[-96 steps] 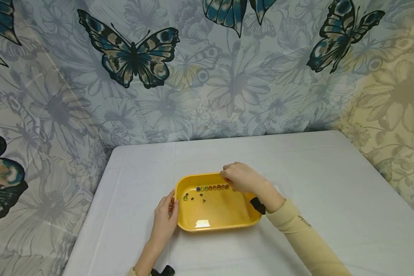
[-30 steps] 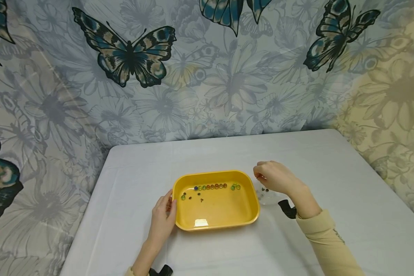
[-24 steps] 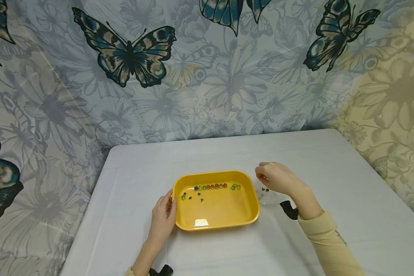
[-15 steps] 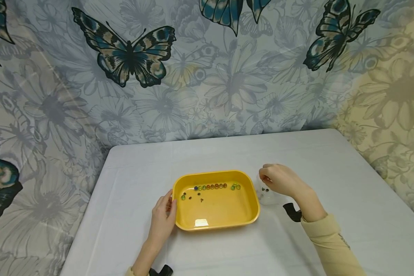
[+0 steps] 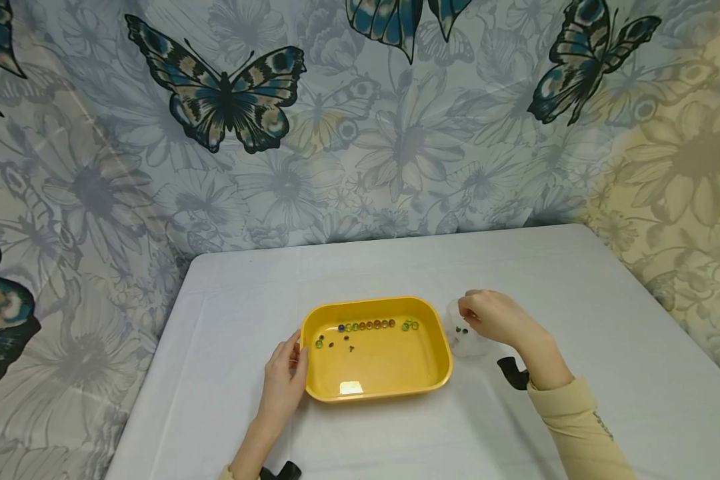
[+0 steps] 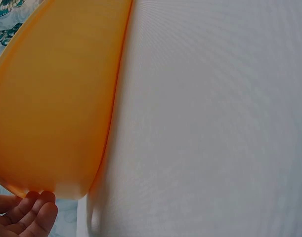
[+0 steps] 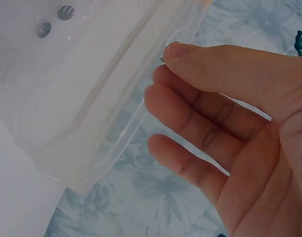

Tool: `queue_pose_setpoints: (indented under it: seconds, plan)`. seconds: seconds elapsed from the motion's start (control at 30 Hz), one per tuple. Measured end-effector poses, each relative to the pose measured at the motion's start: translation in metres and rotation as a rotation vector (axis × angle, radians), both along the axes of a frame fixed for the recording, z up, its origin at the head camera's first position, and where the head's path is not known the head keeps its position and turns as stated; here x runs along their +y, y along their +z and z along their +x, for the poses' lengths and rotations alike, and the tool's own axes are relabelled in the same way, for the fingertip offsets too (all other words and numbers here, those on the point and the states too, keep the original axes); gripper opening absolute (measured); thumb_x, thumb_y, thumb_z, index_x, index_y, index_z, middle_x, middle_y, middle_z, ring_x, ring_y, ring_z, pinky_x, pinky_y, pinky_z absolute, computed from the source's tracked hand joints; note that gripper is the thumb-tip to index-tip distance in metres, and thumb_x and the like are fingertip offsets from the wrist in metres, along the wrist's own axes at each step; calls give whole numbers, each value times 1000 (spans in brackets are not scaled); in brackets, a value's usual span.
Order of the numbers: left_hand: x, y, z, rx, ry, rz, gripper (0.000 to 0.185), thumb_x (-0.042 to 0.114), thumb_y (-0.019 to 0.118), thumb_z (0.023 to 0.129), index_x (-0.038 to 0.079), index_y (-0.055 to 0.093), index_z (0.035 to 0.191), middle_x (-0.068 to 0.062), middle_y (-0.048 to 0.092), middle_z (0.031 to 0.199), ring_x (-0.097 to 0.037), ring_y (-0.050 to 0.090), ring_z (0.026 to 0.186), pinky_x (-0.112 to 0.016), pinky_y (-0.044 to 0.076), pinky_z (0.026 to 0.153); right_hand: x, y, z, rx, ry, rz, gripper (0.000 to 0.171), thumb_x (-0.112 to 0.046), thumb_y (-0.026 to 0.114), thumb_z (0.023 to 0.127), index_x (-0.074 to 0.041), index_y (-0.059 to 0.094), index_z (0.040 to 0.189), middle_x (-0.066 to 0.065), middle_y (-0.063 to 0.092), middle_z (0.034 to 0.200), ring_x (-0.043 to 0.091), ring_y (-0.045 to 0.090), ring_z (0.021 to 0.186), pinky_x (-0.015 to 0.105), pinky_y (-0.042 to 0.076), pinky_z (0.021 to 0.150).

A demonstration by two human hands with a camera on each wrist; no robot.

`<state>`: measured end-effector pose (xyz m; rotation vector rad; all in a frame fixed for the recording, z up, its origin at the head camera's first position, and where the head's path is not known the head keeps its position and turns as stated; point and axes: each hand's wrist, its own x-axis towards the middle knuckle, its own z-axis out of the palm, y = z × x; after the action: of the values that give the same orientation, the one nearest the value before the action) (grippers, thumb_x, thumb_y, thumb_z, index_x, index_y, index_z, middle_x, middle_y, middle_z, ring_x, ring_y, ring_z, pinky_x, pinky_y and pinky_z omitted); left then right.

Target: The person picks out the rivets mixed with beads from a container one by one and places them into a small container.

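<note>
On table [image 5: 360, 440], before backdrop [image 5: 366, 173]: tray [image 5: 390, 363], with container [image 5: 469, 345] just beside it at right. In tray, along far side: marble row [image 5: 369, 325]; farther right, apart from it, marble cluster [image 5: 405, 327]. Toward tray's left end, nearer than row: lone marble [image 5: 319, 344] and scattered bits [image 5: 331, 345]. In container: beads [image 5: 465, 331]. At tray's left edge: left hand [image 5: 285, 375]. Over container: right hand [image 5: 497, 318], with piece [image 7: 162, 59] between fingertips.

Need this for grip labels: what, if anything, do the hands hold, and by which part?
Left hand: yellow tray, by its left end. Right hand: tiny dark piece; gripped part unclear.
</note>
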<state>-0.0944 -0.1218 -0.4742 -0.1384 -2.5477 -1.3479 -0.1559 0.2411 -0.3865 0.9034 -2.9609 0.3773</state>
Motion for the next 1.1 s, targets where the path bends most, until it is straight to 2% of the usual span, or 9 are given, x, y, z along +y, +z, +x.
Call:
queue_pose_setpoints:
  seconds: [0.2, 0.4, 0.67, 1.1]
  plan:
    - [0, 1, 0, 0, -3, 6, 38, 6, 54, 93, -5, 49, 129, -3, 52, 88, -12, 50, 79, -25, 51, 71, 3, 0, 2, -13, -14, 13, 16, 9, 66, 74, -4, 65, 83, 1, 59, 75, 14, 52, 64, 28, 47, 59]
    - [1, 1, 0, -3, 2, 10, 38, 7, 54, 93, -4, 49, 129, -3, 53, 89, -12, 50, 79, -26, 51, 72, 3, 1, 3, -3, -23, 9, 15, 8, 67, 74, -4, 65, 85, 2, 59, 76, 15, 53, 65, 29, 48, 60]
    - [1, -1, 0, 36, 4, -7, 37, 6, 55, 92, -6, 50, 127, -4, 53, 88, -12, 51, 78, -25, 51, 69, 2, 2, 3, 27, -16, 5, 14, 6, 69, 75, -3, 65, 85, 3, 61, 79, 17, 56, 68, 30, 49, 61]
    - [0, 1, 0, 15, -3, 5, 38, 6, 54, 93, -5, 50, 128, -4, 53, 88, -12, 50, 78, -25, 51, 70, -11, 11, 2, 44, 19, 2, 14, 4, 70, 76, -6, 66, 85, 5, 63, 83, 15, 56, 67, 31, 49, 63]
